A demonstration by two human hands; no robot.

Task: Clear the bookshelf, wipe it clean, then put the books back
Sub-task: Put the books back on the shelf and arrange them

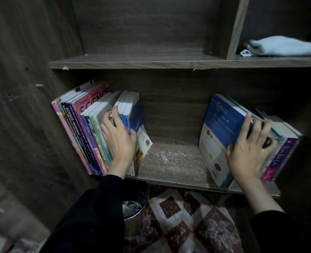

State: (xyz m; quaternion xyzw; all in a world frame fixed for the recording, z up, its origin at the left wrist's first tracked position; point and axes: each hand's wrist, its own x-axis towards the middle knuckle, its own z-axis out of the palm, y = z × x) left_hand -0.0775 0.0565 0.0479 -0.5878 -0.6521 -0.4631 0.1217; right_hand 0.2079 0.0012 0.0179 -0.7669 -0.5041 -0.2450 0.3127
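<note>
Books are stood in two leaning groups on the lower shelf, the left stack parted by the left hand with fingers pushed between spines, the right stack gripped by the right hand with fingers spread over the tops, seemingly for lifting out.

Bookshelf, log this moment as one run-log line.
left hand: gripping books in left stack | right hand: on right stack | shelf: middle bare, dusty | cloth: upper shelf, untouched

Bare shelf gap lies open between two book groups.
</note>
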